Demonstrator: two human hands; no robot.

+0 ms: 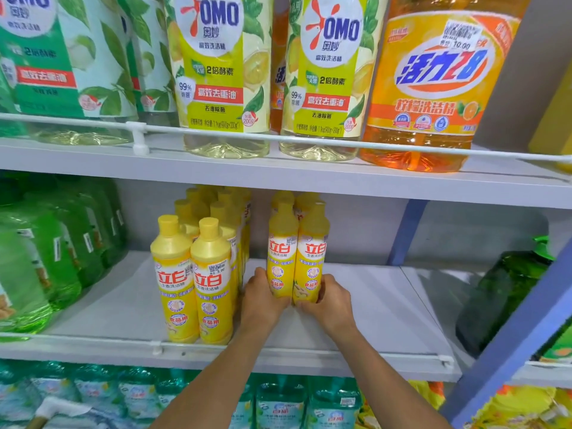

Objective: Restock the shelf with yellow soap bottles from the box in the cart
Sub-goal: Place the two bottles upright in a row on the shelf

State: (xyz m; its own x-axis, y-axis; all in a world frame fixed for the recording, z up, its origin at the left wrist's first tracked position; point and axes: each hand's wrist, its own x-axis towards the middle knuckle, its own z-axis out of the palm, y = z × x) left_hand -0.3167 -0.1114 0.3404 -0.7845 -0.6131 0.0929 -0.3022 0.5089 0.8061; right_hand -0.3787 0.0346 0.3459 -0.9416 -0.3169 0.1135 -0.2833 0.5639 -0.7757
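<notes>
Two yellow soap bottles stand upright side by side on the middle shelf (387, 305). My left hand (261, 297) grips the base of the left bottle (281, 252). My right hand (332, 301) grips the base of the right bottle (311, 255). More yellow bottles stand behind this pair. To the left, a block of several yellow bottles (193, 274) runs in two rows from the shelf's front rail to the back. The box and cart are out of view.
Green bottles (46, 249) crowd the shelf's left end, and a dark green pump bottle (507, 292) leans at the right. A blue upright (523, 335) crosses at the right. Large detergent bottles (328, 72) fill the shelf above; teal packs (278, 404) sit below.
</notes>
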